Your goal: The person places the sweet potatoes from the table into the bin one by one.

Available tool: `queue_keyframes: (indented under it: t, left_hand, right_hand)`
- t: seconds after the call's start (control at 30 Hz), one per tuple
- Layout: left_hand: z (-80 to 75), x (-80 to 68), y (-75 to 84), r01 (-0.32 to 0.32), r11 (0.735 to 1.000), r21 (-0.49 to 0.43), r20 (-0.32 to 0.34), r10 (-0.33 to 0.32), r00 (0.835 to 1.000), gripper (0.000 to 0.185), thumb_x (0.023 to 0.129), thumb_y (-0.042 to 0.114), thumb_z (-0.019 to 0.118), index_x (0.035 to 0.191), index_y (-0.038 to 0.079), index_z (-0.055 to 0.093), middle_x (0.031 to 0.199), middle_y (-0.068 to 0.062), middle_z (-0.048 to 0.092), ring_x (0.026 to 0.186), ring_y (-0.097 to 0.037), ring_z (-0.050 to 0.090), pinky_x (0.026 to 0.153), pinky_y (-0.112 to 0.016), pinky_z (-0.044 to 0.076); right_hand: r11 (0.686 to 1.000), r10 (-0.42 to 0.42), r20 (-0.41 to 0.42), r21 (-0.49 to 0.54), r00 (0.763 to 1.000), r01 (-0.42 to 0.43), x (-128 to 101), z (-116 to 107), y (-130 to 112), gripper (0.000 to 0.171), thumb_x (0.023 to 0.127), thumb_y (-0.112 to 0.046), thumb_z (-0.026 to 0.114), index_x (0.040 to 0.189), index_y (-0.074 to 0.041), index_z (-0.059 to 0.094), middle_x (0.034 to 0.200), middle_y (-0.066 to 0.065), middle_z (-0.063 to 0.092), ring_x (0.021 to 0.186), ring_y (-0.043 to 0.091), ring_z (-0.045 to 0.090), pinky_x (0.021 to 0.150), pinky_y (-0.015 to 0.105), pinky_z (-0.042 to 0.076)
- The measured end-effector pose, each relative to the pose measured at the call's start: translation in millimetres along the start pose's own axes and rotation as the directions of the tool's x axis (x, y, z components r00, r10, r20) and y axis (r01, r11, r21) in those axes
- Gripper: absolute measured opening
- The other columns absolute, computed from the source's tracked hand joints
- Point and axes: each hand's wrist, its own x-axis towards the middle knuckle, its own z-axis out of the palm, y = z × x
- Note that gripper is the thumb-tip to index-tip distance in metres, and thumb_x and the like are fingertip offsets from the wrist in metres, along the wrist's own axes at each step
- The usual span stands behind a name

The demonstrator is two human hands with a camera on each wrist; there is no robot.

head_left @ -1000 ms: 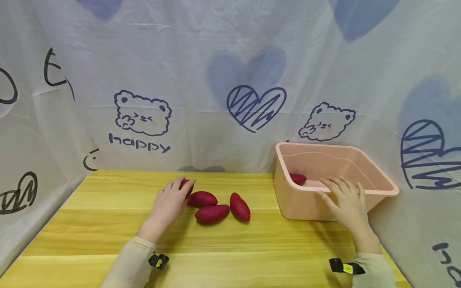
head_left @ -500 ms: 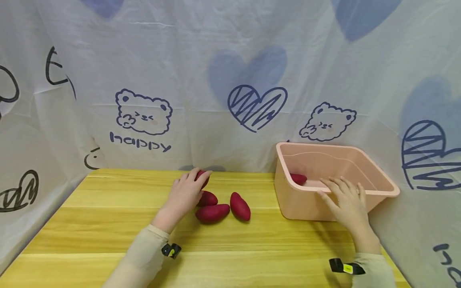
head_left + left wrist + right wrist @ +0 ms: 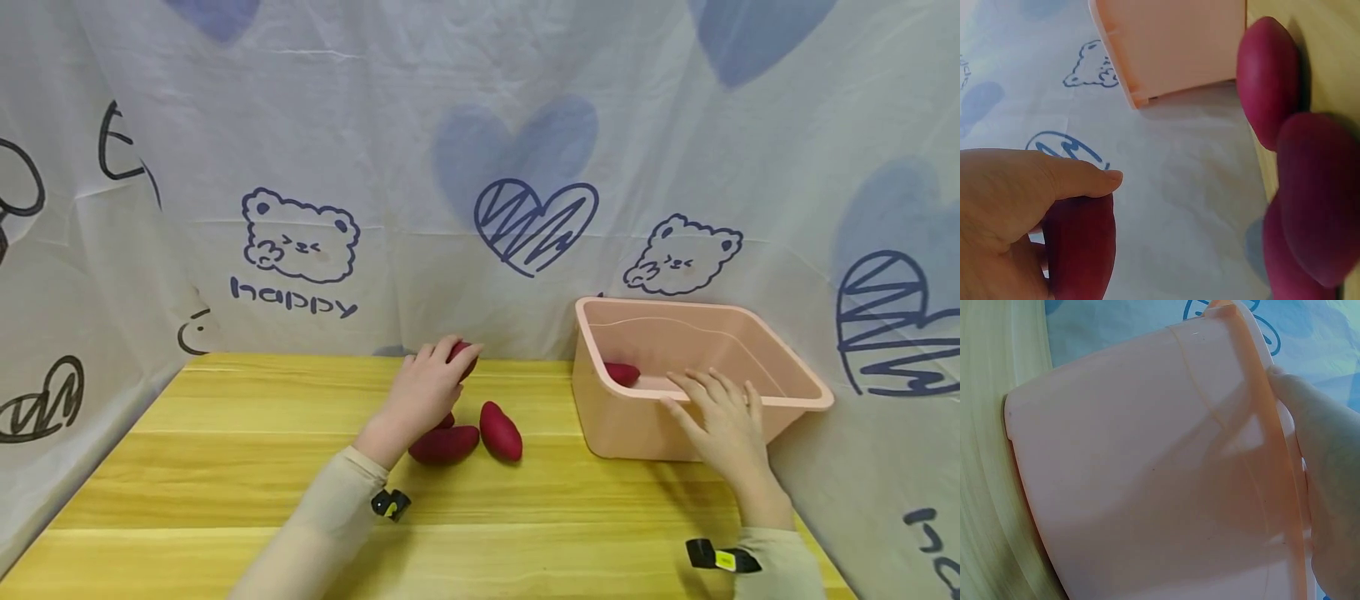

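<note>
My left hand [image 3: 427, 383] holds a purple-red sweet potato [image 3: 463, 360] above the table, the thumb across its end in the left wrist view. Below lie three more sweet potatoes: one [image 3: 444, 446] in front, one [image 3: 501, 432] to its right, and one partly hidden behind the hand. A pink plastic bin [image 3: 637, 429] stands at the right, with a sweet potato [image 3: 622, 373] visible inside. At the bin's near rim [image 3: 1285, 437] rests my right hand [image 3: 723, 425], thumb touching the rim and spread fingers reaching over the inside.
The wooden table [image 3: 187, 467] runs back to a hanging cloth [image 3: 420, 275] printed with hearts and bears. The bin's back and right side come close to that cloth. Each wrist wears a black strap.
My left hand has lifted the sweet potato and carried it rightward, past the others toward the bin. My right hand and the bin have stayed in place.
</note>
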Motion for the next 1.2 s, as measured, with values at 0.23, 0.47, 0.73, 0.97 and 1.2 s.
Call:
queue_keyframes:
  t: [0.23, 0.47, 0.73, 0.97, 1.2]
  left_hand:
    - [-4.3, 13.3, 13.4, -0.023, 1.0, -0.007, 0.014, 0.023, 1.0, 0.06, 0.086, 0.015, 0.072, 0.141, 0.024, 0.049, 0.137, -0.012, 0.052, 0.112, -0.035, 0.058, 0.08, -0.049, 0.053]
    - [-7.1, 26.2, 26.4, -0.034, 0.999, -0.024, 0.038, 0.035, 0.999, 0.06, 0.087, 0.016, 0.071, 0.142, 0.026, 0.048, 0.137, -0.01, 0.052, 0.113, -0.034, 0.058, 0.083, -0.048, 0.053]
    - [-8.3, 41.8, 41.7, -0.036, 0.999, -0.035, 0.068, 0.038, 0.997, 0.059, 0.089, 0.02, 0.069, 0.143, 0.028, 0.045, 0.139, -0.008, 0.05, 0.113, -0.031, 0.057, 0.086, -0.046, 0.053]
    - [-9.4, 53.8, 53.9, -0.058, 0.998, -0.023, 0.067, 0.06, 0.996, 0.061, 0.089, 0.023, 0.07, 0.143, 0.031, 0.044, 0.139, -0.006, 0.05, 0.117, -0.029, 0.056, 0.086, -0.045, 0.053]
    - [-7.3, 66.2, 63.9, -0.073, 0.997, -0.025, 0.065, 0.074, 0.995, 0.06, 0.091, 0.025, 0.069, 0.144, 0.031, 0.043, 0.14, -0.005, 0.049, 0.116, -0.028, 0.056, 0.088, -0.043, 0.053]
  right_hand:
    - [1.0, 0.001, 0.002, 0.004, 1.0, -0.001, 0.1, 0.5, -3.0, 0.048, 0.099, -0.047, 0.048, 0.135, -0.017, 0.054, 0.139, 0.018, 0.051, 0.134, 0.043, 0.035, 0.113, 0.066, 0.006]
    - [1.0, 0.002, 0.008, 0.004, 1.0, -0.002, -0.3, 0.5, -3.5, 0.049, 0.099, -0.047, 0.048, 0.136, -0.017, 0.054, 0.139, 0.018, 0.051, 0.134, 0.043, 0.034, 0.113, 0.067, 0.006]
    - [1.0, -0.005, 0.004, 0.005, 1.0, 0.005, -0.8, 0.2, -1.4, 0.047, 0.098, -0.046, 0.049, 0.136, -0.018, 0.053, 0.139, 0.018, 0.051, 0.133, 0.043, 0.035, 0.113, 0.067, 0.005]
    - [1.0, -0.006, 0.004, 0.01, 1.0, 0.006, -1.1, 0.8, -0.8, 0.047, 0.099, -0.046, 0.049, 0.136, -0.018, 0.053, 0.139, 0.018, 0.051, 0.134, 0.042, 0.035, 0.113, 0.067, 0.005]
    - [1.0, -0.012, -0.007, 0.002, 1.0, 0.012, 0.1, 1.0, 0.2, 0.046, 0.099, -0.046, 0.049, 0.136, -0.019, 0.054, 0.138, 0.017, 0.052, 0.133, 0.041, 0.036, 0.114, 0.066, 0.005]
